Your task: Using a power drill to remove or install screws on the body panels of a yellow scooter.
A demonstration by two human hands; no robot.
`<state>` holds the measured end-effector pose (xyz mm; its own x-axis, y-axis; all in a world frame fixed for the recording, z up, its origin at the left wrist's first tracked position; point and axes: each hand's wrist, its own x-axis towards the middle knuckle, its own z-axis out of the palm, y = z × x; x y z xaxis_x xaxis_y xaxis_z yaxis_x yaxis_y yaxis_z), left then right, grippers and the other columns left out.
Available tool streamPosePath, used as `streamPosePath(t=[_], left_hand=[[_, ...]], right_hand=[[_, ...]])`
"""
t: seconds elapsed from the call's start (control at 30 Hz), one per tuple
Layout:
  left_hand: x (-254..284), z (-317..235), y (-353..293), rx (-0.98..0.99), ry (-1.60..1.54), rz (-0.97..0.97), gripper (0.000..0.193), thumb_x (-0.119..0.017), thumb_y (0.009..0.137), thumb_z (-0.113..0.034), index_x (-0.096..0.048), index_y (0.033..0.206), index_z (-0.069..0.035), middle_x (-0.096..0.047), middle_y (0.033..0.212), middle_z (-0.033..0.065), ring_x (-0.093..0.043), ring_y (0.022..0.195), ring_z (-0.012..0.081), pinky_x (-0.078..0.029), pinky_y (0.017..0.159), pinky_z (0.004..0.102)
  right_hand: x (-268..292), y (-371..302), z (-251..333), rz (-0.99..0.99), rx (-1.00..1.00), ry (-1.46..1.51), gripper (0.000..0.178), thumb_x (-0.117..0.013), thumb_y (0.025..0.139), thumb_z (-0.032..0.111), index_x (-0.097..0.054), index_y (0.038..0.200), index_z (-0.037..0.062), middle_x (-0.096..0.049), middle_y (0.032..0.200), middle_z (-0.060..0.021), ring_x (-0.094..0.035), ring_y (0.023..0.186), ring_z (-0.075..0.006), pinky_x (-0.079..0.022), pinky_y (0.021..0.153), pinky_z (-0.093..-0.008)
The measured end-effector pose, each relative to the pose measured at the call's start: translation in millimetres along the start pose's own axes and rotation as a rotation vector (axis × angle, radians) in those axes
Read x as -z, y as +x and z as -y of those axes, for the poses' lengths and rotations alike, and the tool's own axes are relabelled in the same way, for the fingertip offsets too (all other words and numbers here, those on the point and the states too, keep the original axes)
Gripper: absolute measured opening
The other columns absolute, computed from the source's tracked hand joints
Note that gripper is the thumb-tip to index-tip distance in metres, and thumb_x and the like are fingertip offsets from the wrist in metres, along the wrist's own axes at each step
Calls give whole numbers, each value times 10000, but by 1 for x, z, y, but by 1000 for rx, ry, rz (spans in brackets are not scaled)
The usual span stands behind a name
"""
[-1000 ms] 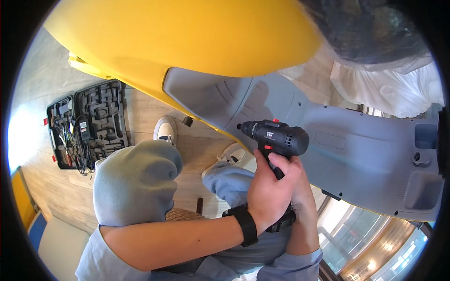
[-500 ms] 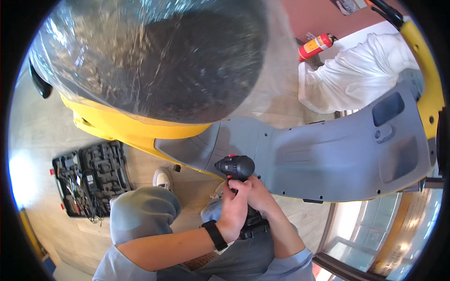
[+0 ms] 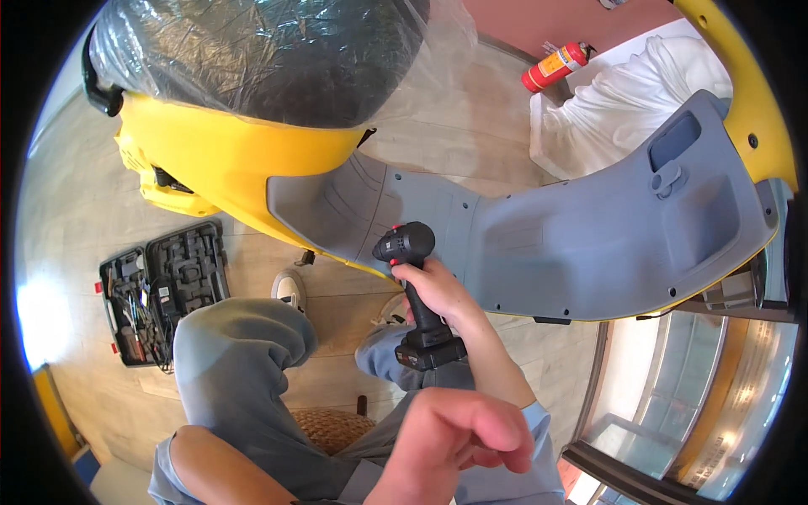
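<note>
My right hand (image 3: 435,288) is wrapped round the grip of a black cordless drill (image 3: 406,242). Its chuck points left, and its battery base hangs down over my lap. Close in front of me, at the lower edge, my left hand (image 3: 459,438) is raised off the drill with its fingers curled. Whether anything lies inside those fingers is hidden. Beyond the drill stretches the grey plastic footboard (image 3: 539,248) of a yellow scooter, dotted with dark screws or holes along its edges. The scooter's yellow body (image 3: 236,147) rises to the left under a plastic-wrapped dark seat (image 3: 278,67).
On the floor at left an open black tool case (image 3: 181,286) holds tools and cables. A red fire extinguisher (image 3: 555,67) stands at the far wall beside a white-draped object (image 3: 623,109). A woven stool (image 3: 332,429) shows beneath me. A glass showcase (image 3: 673,379) is at lower right.
My left hand has come off the drill and moved back toward me. The right hand keeps hold of the drill. The whole view has shifted, with the scooter now higher in it.
</note>
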<state>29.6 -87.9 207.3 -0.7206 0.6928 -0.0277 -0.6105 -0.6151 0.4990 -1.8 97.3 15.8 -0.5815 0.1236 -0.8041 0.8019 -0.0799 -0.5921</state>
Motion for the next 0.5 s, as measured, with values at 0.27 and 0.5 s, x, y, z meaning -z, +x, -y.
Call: streamPosePath(t=[0.27, 0.5], left_hand=[[-3, 14, 36, 173, 47, -96, 420, -675, 792, -53, -410, 1117, -49, -467, 1021, 64, -482, 953, 138, -391, 827, 255], [126, 144, 56, 246, 832, -801, 625, -740, 791, -259, -385, 1226, 14, -487, 1093, 136, -507, 996, 236, -434, 881, 354]], right_hand=[[28, -14, 4, -83, -31, -19, 345, -634, 869, 331, -622, 904, -13, -609, 664, -93, -600, 508, -187, -490, 485, -338], [7, -2, -5, -101, 117, 24, 404, -660, 870, 339, -619, 1103, 11, -644, 829, -83, -601, 660, -162, -505, 548, -326]])
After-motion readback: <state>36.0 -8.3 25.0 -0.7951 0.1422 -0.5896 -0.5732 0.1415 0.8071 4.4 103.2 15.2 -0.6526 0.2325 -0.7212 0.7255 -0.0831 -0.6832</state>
